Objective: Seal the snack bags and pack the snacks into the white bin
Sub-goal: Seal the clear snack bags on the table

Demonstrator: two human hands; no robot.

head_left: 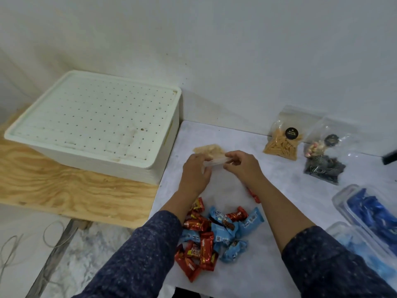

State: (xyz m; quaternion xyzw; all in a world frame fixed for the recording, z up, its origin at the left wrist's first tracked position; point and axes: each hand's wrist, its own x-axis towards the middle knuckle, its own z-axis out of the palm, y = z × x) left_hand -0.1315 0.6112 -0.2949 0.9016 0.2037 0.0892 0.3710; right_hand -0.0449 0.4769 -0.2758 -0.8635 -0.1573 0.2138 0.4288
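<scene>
I see the white bin (94, 125) at the far left on a wooden board (64, 190), its perforated lid (96, 117) on. Beside it runs the pale surface (268, 265), with clear boxes of blue packets (373, 216) at the right edge. A heap of red and blue candy wrappers (214, 231) lies near me. Two clear snack bags, one of yellow sticks (282, 140) and one of dark pieces (324, 158), wait at the back. Smallest is the bag of pale crackers (211, 152): my left hand (196, 168) and right hand (241, 164) each pinch its mouth. I judge sealing is under way; next I must press along the strip, then lift the lid.
</scene>
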